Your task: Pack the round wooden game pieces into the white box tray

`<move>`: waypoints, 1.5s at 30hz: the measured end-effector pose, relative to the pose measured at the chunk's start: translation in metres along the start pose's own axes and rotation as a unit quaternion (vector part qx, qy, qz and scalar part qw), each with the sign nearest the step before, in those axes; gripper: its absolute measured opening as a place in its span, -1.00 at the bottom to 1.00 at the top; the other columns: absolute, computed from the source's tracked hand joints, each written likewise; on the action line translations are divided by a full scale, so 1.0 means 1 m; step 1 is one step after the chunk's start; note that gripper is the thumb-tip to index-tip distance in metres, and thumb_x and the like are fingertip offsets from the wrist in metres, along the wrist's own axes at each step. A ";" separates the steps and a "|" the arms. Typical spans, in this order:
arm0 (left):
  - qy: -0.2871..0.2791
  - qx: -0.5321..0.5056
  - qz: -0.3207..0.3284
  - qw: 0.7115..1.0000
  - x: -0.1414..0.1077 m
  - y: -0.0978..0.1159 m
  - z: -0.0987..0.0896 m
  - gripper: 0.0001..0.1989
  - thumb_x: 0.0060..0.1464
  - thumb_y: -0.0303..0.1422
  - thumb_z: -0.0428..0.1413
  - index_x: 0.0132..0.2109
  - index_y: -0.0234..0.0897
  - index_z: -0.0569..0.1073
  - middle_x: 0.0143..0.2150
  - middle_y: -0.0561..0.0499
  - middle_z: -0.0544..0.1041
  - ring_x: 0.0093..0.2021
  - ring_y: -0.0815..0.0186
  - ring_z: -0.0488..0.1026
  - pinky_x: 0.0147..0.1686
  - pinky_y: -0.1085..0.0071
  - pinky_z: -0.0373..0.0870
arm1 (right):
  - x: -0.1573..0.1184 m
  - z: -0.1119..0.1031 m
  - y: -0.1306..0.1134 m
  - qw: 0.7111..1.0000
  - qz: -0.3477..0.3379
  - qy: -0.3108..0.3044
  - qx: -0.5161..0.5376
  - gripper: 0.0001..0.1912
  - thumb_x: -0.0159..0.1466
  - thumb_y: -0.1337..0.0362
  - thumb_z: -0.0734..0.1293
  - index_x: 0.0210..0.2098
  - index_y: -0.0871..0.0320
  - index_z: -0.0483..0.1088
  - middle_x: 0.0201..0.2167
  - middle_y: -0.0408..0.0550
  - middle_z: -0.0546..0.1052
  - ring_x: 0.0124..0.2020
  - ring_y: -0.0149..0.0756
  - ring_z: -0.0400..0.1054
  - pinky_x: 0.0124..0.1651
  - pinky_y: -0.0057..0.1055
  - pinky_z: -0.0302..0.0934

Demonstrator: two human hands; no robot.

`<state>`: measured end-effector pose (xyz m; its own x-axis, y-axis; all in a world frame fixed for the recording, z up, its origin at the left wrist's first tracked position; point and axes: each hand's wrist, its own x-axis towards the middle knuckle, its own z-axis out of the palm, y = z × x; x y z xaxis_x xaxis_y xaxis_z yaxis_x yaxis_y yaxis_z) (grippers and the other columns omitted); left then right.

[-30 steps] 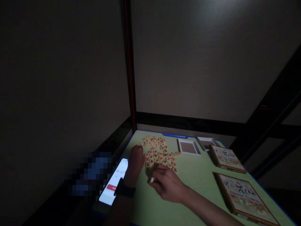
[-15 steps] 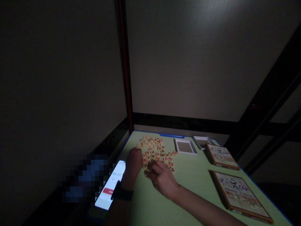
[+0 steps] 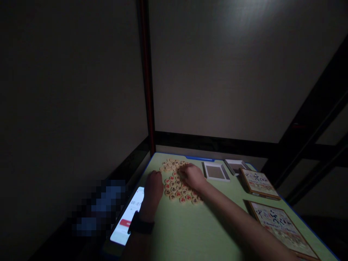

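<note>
Many round wooden Chinese chess pieces point(image 3: 174, 189) with red and black characters lie packed face up on the green table point(image 3: 179, 232). Behind them is a looser group of pieces point(image 3: 168, 168), several showing blank backs. My right hand point(image 3: 193, 175) reaches over the pieces, its bent fingertips down at the border between the two groups; whatever they pinch is hidden. At the left side of the pieces rests my left hand point(image 3: 154, 184), fingers curled in and their contents out of sight. A dark band circles the left wrist.
A lit phone point(image 3: 123, 223) showing a timer lies at the table's left edge, partly behind my left forearm. Two shallow open trays point(image 3: 216, 171) stand at the back right. Two Chinese chess boxes point(image 3: 282, 224) lie along the right edge. Walls rise behind and left.
My right hand has moved from the near edge of the face-up pieces to the back group. More near pieces show now. My left hand stays almost in place.
</note>
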<state>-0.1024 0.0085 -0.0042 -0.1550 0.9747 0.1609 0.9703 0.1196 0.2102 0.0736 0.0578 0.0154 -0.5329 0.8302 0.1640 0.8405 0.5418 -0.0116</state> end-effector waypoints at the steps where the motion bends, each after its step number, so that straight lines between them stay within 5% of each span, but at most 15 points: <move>1: 0.003 0.000 -0.002 1.000 0.000 -0.001 0.000 -0.62 0.17 -0.68 -0.15 -0.08 -0.45 0.52 -0.07 -0.24 0.54 -0.01 0.21 0.48 -0.02 0.40 0.34 | 0.009 -0.002 0.003 1.000 0.002 -0.008 -0.011 -0.76 0.31 0.34 0.23 -0.19 0.19 0.55 -0.15 0.10 0.58 -0.08 -0.17 0.41 -0.09 -0.41 0.21; 14: -0.034 -0.008 0.054 0.998 -0.004 0.002 0.003 -0.54 0.11 -0.73 -0.12 0.06 -0.40 0.49 0.16 -0.24 0.47 0.19 0.24 0.38 0.19 0.38 0.26 | 0.035 0.017 0.009 0.996 -0.076 -0.037 -0.036 -0.73 0.29 0.45 0.23 -0.10 0.28 0.51 -0.07 0.23 0.54 0.04 -0.11 0.36 0.10 -0.30 0.18; 21: -0.032 -0.002 0.044 0.999 -0.004 0.002 0.003 -0.58 0.15 -0.69 -0.13 0.01 -0.39 0.50 0.14 -0.24 0.46 0.15 0.24 0.41 0.13 0.39 0.30 | 0.028 0.015 0.015 0.995 -0.085 -0.015 0.045 -0.66 0.21 0.50 0.27 -0.05 0.21 0.49 -0.05 0.10 0.58 0.04 -0.19 0.40 0.12 -0.36 0.19; 23: -0.010 0.006 0.053 0.999 -0.003 0.002 0.004 -0.60 0.16 -0.67 -0.11 0.02 -0.39 0.50 0.15 -0.24 0.45 0.17 0.23 0.39 0.15 0.38 0.29 | 0.025 0.015 0.020 0.987 -0.067 0.011 0.142 -0.62 0.24 0.48 0.21 0.00 0.17 0.47 -0.06 0.05 0.58 -0.02 -0.24 0.44 0.03 -0.37 0.26; 25: 0.005 0.017 0.073 0.997 -0.003 0.002 0.005 -0.59 0.15 -0.67 -0.10 0.04 -0.39 0.49 0.20 -0.23 0.42 0.20 0.21 0.34 0.19 0.36 0.25 | 0.020 0.019 0.024 0.947 -0.031 0.023 0.319 -0.66 0.26 0.42 0.20 -0.03 0.19 0.48 -0.18 0.02 0.60 -0.17 -0.26 0.48 -0.11 -0.35 0.33; 28: -0.005 0.040 0.084 0.996 -0.001 0.003 0.008 -0.58 0.14 -0.69 -0.10 0.04 -0.39 0.49 0.23 -0.21 0.40 0.21 0.21 0.33 0.21 0.36 0.23 | 0.010 0.023 0.031 0.825 0.011 -0.017 0.565 -0.73 0.17 0.24 0.34 -0.17 0.23 0.49 -0.44 -0.08 0.55 -0.40 -0.29 0.45 -0.33 -0.35 0.33; 30: -0.020 0.052 0.077 0.995 0.000 0.003 0.010 -0.59 0.16 -0.69 -0.12 0.00 -0.40 0.51 0.17 -0.22 0.44 0.17 0.23 0.36 0.16 0.39 0.26 | -0.003 0.022 0.036 0.762 0.018 -0.045 0.645 -0.63 0.03 0.16 0.46 -0.20 0.21 0.46 -0.49 -0.14 0.50 -0.44 -0.32 0.42 -0.37 -0.38 0.29; 32: -0.021 0.059 0.072 0.995 0.001 0.003 0.011 -0.62 0.16 -0.68 -0.12 -0.06 -0.39 0.53 0.09 -0.21 0.48 0.13 0.22 0.38 0.11 0.39 0.28 | -0.021 0.018 0.039 0.738 0.030 -0.044 0.673 -0.55 -0.05 0.14 0.52 -0.22 0.18 0.43 -0.48 -0.17 0.48 -0.45 -0.34 0.39 -0.38 -0.39 0.26; 35: -0.003 0.065 0.065 0.996 0.002 0.004 0.012 -0.66 0.17 -0.64 -0.10 -0.13 -0.38 0.55 0.00 -0.22 0.49 0.06 0.15 0.39 0.03 0.31 0.32 | -0.057 0.014 0.036 0.771 0.047 -0.004 0.635 -0.59 0.02 0.10 0.50 -0.21 0.17 0.42 -0.46 -0.17 0.44 -0.46 -0.36 0.34 -0.39 -0.41 0.23; 39: 0.011 0.079 0.051 0.995 0.002 0.005 0.012 -0.67 0.19 -0.60 -0.11 -0.14 -0.37 0.55 -0.02 -0.24 0.46 0.00 0.13 0.39 -0.06 0.28 0.34 | -0.094 0.019 0.009 0.887 0.004 0.073 0.455 -0.77 0.11 0.17 0.50 -0.30 0.14 0.50 -0.34 -0.05 0.47 -0.28 -0.23 0.36 -0.21 -0.32 0.25; 45: -0.001 0.090 0.037 0.995 -0.001 0.007 0.009 -0.66 0.19 -0.61 -0.12 -0.12 -0.38 0.54 -0.09 -0.24 0.51 -0.04 0.12 0.41 -0.09 0.27 0.32 | -0.095 0.030 -0.034 0.960 -0.056 0.088 0.260 -0.79 0.16 0.21 0.48 -0.20 0.08 0.57 -0.25 0.00 0.47 -0.12 -0.14 0.31 -0.05 -0.25 0.20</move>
<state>-0.0935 0.0098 -0.0111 -0.0822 0.9824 0.1679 0.9966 0.0797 0.0215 0.0921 -0.0355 -0.0295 -0.5548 0.7520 0.3560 0.5913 0.6573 -0.4672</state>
